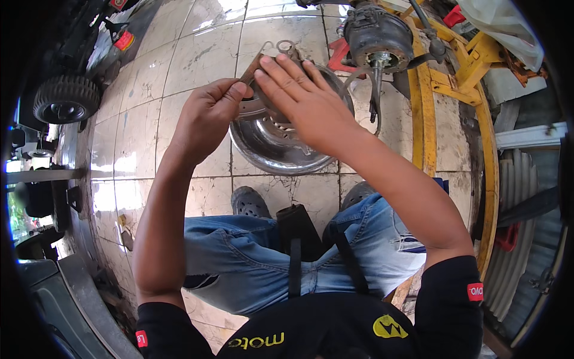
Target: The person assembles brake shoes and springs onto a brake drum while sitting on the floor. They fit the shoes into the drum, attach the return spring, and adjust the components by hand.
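Observation:
My left hand [212, 113] is closed, pinching the edge of a curved metal part that looks like a brake shoe [252, 111]. My right hand [302, 99] lies flat across the same part, fingers stretched out and slightly apart. It hides much of the part, and I cannot tell whether anything is under the palm. Below both hands, a round shiny metal basin [269, 157] rests on the tiled floor. Small metal pieces lie inside it. A thin hooked metal piece [267, 45] and a ring-shaped one [286, 44] show just beyond my right fingertips.
A greasy brake drum assembly [378, 39] with a shaft hangs ahead on the right. Beside it stands a yellow metal frame [423, 119]. A black wheel [66, 99] is at the far left. A dark box-shaped thing [297, 224] sits between my knees, near my grey clogs [250, 202].

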The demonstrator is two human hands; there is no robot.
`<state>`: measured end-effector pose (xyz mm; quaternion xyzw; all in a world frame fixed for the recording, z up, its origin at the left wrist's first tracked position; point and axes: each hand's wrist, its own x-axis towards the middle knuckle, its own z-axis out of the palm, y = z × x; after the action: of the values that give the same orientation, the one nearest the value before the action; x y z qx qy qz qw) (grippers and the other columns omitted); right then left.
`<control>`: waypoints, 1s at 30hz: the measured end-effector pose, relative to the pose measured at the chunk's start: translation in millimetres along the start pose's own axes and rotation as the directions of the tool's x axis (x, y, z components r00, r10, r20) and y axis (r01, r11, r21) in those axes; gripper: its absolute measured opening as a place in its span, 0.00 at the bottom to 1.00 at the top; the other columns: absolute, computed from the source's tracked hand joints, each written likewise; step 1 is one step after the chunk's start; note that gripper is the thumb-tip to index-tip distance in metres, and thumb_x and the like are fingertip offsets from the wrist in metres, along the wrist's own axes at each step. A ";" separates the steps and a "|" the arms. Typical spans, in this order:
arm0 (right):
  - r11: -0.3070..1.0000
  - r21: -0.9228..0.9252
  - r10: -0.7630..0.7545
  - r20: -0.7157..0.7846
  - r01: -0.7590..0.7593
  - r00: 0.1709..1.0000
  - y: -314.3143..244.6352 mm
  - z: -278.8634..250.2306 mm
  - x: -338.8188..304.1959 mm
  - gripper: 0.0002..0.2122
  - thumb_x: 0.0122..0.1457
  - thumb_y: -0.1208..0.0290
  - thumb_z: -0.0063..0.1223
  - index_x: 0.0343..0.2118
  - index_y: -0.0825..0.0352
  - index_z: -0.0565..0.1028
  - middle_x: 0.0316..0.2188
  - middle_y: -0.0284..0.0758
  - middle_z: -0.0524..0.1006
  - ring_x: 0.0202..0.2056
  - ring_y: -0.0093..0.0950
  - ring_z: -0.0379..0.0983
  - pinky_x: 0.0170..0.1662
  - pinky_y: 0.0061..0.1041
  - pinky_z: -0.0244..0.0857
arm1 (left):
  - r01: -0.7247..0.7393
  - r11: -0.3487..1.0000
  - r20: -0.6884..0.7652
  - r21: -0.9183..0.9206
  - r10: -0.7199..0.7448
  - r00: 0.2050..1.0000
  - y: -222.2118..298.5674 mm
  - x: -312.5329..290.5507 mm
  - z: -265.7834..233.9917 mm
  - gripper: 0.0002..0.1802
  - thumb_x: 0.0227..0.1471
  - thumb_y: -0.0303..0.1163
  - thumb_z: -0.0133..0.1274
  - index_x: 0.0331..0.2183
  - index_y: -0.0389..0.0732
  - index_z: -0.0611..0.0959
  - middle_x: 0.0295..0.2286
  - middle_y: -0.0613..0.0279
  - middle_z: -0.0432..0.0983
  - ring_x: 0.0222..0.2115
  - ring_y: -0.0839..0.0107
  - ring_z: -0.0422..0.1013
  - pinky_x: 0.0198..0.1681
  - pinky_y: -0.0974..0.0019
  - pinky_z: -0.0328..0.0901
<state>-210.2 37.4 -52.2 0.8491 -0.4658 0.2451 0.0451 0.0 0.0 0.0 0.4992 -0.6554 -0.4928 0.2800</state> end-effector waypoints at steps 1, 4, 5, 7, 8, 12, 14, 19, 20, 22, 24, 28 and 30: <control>0.999 0.047 -0.002 -0.025 0.003 1.000 1.2 -3.4 -2.1 0.27 0.64 0.69 0.46 0.67 0.59 0.57 0.68 0.36 0.55 0.69 0.37 0.50 0.68 0.45 0.45 | 0.000 1.000 -0.009 0.014 0.000 1.000 2.0 -1.3 -0.6 0.16 0.63 0.40 0.49 0.37 0.37 0.83 0.17 0.77 0.61 0.19 0.84 0.55 0.22 0.75 0.52; 0.993 0.113 0.036 -0.066 -0.028 0.997 6.5 -7.6 -6.8 0.27 0.63 0.69 0.47 0.66 0.61 0.59 0.67 0.38 0.59 0.68 0.38 0.52 0.67 0.44 0.47 | 0.045 0.999 -0.020 -0.017 -0.045 0.999 -6.0 -1.4 2.1 0.16 0.63 0.40 0.49 0.35 0.37 0.84 0.18 0.76 0.62 0.19 0.84 0.56 0.23 0.75 0.52; 0.991 0.124 0.056 -0.077 -0.046 0.995 8.2 -7.4 -6.0 0.27 0.63 0.69 0.47 0.65 0.62 0.59 0.66 0.38 0.60 0.68 0.38 0.52 0.67 0.44 0.47 | 0.066 0.997 -0.021 -0.037 -0.067 0.998 -9.4 -1.0 4.3 0.17 0.63 0.40 0.49 0.35 0.37 0.84 0.18 0.76 0.63 0.19 0.84 0.56 0.23 0.76 0.53; 0.994 0.106 0.022 -0.102 -0.011 0.995 9.8 -4.2 0.7 0.27 0.60 0.71 0.49 0.64 0.64 0.61 0.65 0.39 0.61 0.67 0.38 0.53 0.67 0.44 0.48 | 0.121 0.992 0.075 -0.028 -0.118 0.990 -7.7 -0.5 6.8 0.16 0.63 0.38 0.49 0.37 0.36 0.84 0.24 0.72 0.72 0.25 0.84 0.62 0.31 0.76 0.58; 0.998 0.067 -0.016 -0.072 0.021 0.997 8.1 -2.2 3.7 0.27 0.60 0.71 0.49 0.64 0.64 0.61 0.65 0.39 0.61 0.67 0.38 0.53 0.67 0.44 0.48 | 0.044 0.999 0.115 0.002 -0.044 0.992 -11.9 -2.4 10.0 0.15 0.63 0.36 0.49 0.37 0.35 0.84 0.26 0.70 0.74 0.28 0.82 0.65 0.33 0.74 0.61; 0.999 0.001 -0.044 0.004 0.044 0.999 6.6 9.5 5.5 0.27 0.58 0.72 0.49 0.62 0.65 0.63 0.63 0.39 0.64 0.67 0.37 0.54 0.67 0.44 0.48 | -0.253 0.928 0.197 0.274 0.204 0.959 -12.7 -9.0 28.4 0.12 0.62 0.30 0.49 0.40 0.33 0.82 0.30 0.58 0.79 0.32 0.72 0.71 0.39 0.68 0.66; 0.999 -0.029 -0.041 0.029 0.042 0.999 5.9 9.2 2.5 0.27 0.58 0.72 0.49 0.62 0.66 0.63 0.63 0.39 0.64 0.67 0.37 0.54 0.67 0.45 0.48 | -0.174 0.968 0.171 0.179 0.143 0.975 -11.9 -7.0 26.8 0.12 0.61 0.31 0.48 0.38 0.33 0.81 0.30 0.51 0.78 0.33 0.62 0.72 0.39 0.62 0.66; 0.999 -0.050 0.014 0.022 -0.013 1.000 4.4 10.7 -6.1 0.26 0.60 0.70 0.49 0.62 0.65 0.62 0.63 0.39 0.63 0.67 0.37 0.53 0.66 0.46 0.48 | -0.281 0.924 0.213 0.261 0.229 0.950 -11.6 -8.2 28.1 0.12 0.62 0.31 0.48 0.39 0.32 0.81 0.29 0.53 0.77 0.30 0.68 0.71 0.37 0.65 0.66; 0.998 -0.050 0.035 0.019 -0.034 0.999 4.4 10.7 -6.7 0.26 0.61 0.69 0.48 0.62 0.65 0.62 0.63 0.39 0.63 0.67 0.37 0.53 0.66 0.46 0.48 | -0.254 0.928 0.203 0.273 0.203 0.958 -11.7 -8.4 32.1 0.13 0.62 0.31 0.47 0.38 0.32 0.82 0.29 0.53 0.77 0.30 0.68 0.71 0.38 0.64 0.66; 0.996 -0.049 0.069 0.007 -0.069 0.998 3.9 7.9 -4.3 0.25 0.63 0.68 0.46 0.63 0.65 0.61 0.64 0.39 0.62 0.67 0.37 0.53 0.66 0.46 0.48 | -0.208 0.956 0.172 0.206 0.173 0.970 -11.5 -1.9 29.2 0.13 0.62 0.31 0.48 0.38 0.32 0.82 0.28 0.51 0.77 0.30 0.64 0.72 0.38 0.63 0.66; 0.997 -0.042 0.064 0.029 -0.063 0.998 -1.3 6.8 -7.8 0.24 0.64 0.67 0.45 0.63 0.65 0.61 0.64 0.39 0.62 0.67 0.38 0.53 0.66 0.47 0.49 | -0.239 0.948 0.173 0.212 0.204 0.964 -16.0 0.2 29.1 0.12 0.61 0.32 0.48 0.38 0.33 0.82 0.27 0.50 0.76 0.30 0.61 0.73 0.37 0.62 0.66; 0.993 -0.018 0.122 0.099 -0.121 0.988 3.4 11.7 -16.8 0.24 0.66 0.67 0.43 0.63 0.66 0.59 0.64 0.41 0.61 0.67 0.41 0.51 0.66 0.48 0.48 | -0.292 0.895 0.262 0.337 0.209 0.942 -15.8 -5.9 40.7 0.12 0.60 0.32 0.49 0.38 0.35 0.82 0.26 0.47 0.76 0.29 0.53 0.73 0.37 0.59 0.66; 0.991 -0.002 0.134 0.123 -0.135 0.983 3.5 10.7 -18.5 0.24 0.66 0.68 0.42 0.64 0.66 0.58 0.64 0.41 0.60 0.67 0.42 0.51 0.66 0.48 0.48 | -0.254 0.914 0.252 0.318 0.177 0.951 -16.1 -3.5 43.1 0.12 0.60 0.33 0.49 0.35 0.34 0.81 0.27 0.45 0.76 0.29 0.49 0.72 0.36 0.58 0.66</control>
<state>-217.3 46.4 -70.6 0.8293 -0.5231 0.1965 -0.0031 -29.8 18.8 -29.9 0.4078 -0.8097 -0.3874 0.1672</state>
